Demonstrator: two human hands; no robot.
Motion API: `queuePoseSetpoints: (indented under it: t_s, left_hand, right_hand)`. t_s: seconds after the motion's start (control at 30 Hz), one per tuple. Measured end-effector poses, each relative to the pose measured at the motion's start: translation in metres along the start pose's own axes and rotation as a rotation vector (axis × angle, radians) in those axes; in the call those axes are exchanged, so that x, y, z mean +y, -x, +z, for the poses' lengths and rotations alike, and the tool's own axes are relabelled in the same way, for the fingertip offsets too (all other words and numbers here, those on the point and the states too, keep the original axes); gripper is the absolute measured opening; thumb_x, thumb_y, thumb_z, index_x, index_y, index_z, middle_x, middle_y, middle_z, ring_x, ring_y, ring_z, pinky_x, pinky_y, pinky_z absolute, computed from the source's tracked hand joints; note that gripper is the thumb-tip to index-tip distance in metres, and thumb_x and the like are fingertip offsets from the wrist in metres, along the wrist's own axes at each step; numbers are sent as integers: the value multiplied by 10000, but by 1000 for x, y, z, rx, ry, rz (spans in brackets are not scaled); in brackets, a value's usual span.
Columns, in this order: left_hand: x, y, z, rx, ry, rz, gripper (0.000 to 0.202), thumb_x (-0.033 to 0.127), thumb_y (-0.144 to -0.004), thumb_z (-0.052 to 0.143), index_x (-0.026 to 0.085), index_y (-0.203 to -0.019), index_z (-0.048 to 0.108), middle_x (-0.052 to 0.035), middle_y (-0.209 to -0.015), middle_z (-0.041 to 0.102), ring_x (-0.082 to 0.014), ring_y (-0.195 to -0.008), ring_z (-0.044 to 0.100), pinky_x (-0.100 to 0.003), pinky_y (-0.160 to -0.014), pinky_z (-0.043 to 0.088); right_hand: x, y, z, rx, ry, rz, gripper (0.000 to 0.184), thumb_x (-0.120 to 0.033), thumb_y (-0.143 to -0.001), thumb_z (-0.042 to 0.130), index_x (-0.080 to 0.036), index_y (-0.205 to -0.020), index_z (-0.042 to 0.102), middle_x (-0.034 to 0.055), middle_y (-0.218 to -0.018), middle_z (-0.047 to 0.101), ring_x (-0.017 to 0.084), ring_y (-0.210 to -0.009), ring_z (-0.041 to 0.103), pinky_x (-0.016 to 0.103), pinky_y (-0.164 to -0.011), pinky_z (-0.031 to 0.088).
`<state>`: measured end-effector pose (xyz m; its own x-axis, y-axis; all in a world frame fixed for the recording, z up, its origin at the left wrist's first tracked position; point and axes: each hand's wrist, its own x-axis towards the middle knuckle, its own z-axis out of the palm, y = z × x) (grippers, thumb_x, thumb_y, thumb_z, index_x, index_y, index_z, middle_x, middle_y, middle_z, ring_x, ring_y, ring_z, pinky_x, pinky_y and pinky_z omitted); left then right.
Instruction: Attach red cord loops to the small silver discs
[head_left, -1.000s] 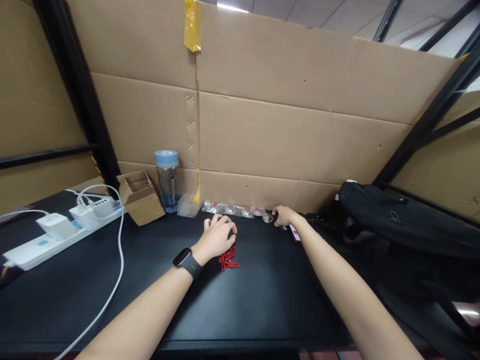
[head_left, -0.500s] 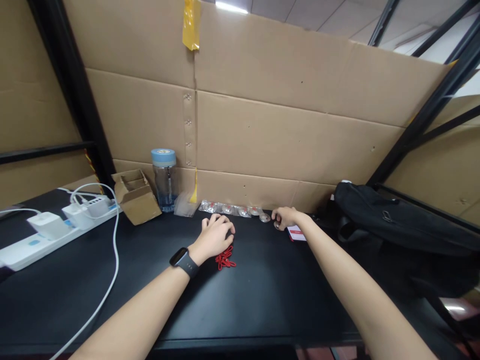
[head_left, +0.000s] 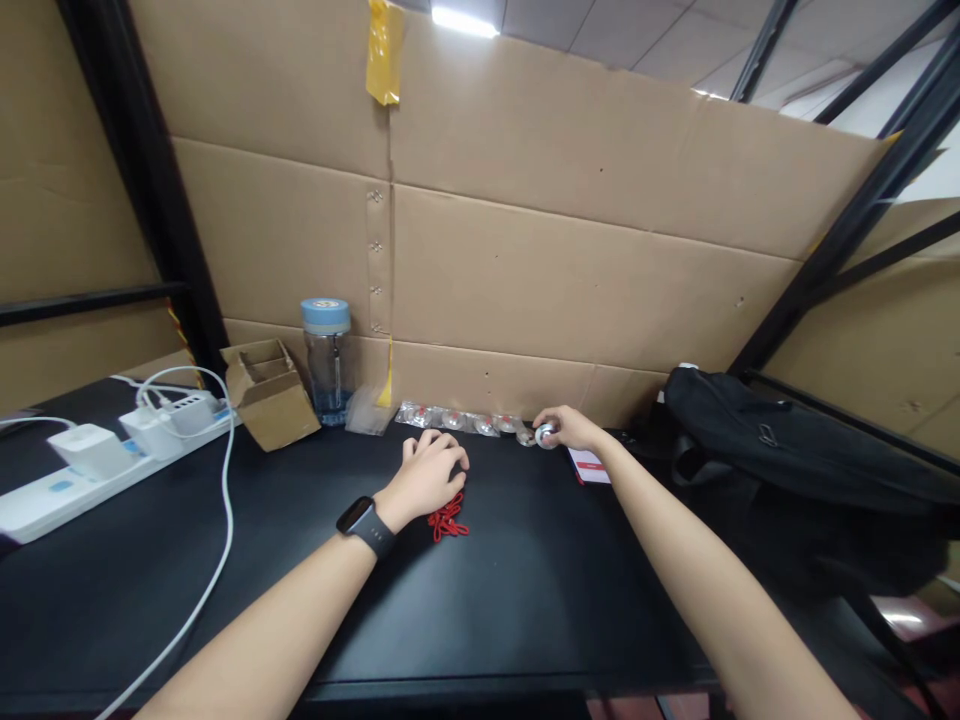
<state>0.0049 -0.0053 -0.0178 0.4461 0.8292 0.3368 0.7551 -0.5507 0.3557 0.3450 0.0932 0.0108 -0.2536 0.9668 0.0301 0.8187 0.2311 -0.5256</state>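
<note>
My right hand (head_left: pixel 570 428) pinches a small round silvery disc (head_left: pixel 547 435) between thumb and fingers, tilted so that its pale face shows. Just left of it, another round disc (head_left: pixel 525 437) lies at the end of a row of clear-wrapped round pieces (head_left: pixel 485 424) with red marks, along the foot of the cardboard wall. My left hand (head_left: pixel 427 478) rests on the black table, fingers bent and apart, with nothing seen in them. A loose bundle of red cord (head_left: pixel 448 520) lies beside its thumb, partly hidden by the hand.
To the left stand a white power strip (head_left: pixel 37 503) with chargers and a cable, an open cardboard box (head_left: pixel 274 400), a blue-lidded bottle (head_left: pixel 328 365) and clear plastic bags (head_left: pixel 370 410). A white-and-red card or booklet (head_left: pixel 591 467) lies under my right wrist. A black bag (head_left: pixel 772 430) fills the right side.
My right hand has shifted slightly left and raised the disc, turning its face toward me. My left hand and the red cord have stayed put.
</note>
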Motion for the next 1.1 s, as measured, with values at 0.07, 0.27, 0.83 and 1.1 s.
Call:
queuePoseSetpoints:
  t_s: [0.07, 0.27, 0.83, 1.1]
  left_hand:
    - [0, 0, 0, -3, -3, 0, 124, 279, -874, 582, 281, -944, 685, -43, -1124, 649, -298, -1192, 449, -457, -919, 307]
    - [0, 0, 1, -2, -8, 10, 115, 285, -874, 591, 280, -941, 684, -40, -1136, 648, -291, -1192, 451, -458, -911, 302]
    - [0, 0, -1, 3, -18, 17, 120, 278, -875, 589, 275, -944, 687, -43, -1131, 650, -290, -1182, 458, -447, -917, 315]
    - [-9, 1, -2, -11, -115, -29, 163, 302, -859, 597, 262, -994, 680, -74, -1142, 666, -328, -1196, 479, -482, -940, 346]
  right_hand:
    - [3, -6, 7, 54, -64, 6, 424, -198, -672, 797, -151, -1083, 704, 54, -887, 771, 176, -768, 699, 260, -720, 517]
    - [9, -25, 31, 176, -107, 36, 394, -258, -689, 819, -108, -1032, 696, 109, -962, 764, 192, -808, 715, 274, -737, 541]
    - [-12, -7, 50, 241, 156, 102, 485, -167, -644, 788, -170, -1111, 662, 61, -943, 742, 192, -842, 691, 250, -757, 478]
    - [-17, 37, 48, 255, 179, 129, 329, -207, -686, 741, -177, -1007, 682, 45, -864, 743, 190, -774, 689, 246, -682, 457]
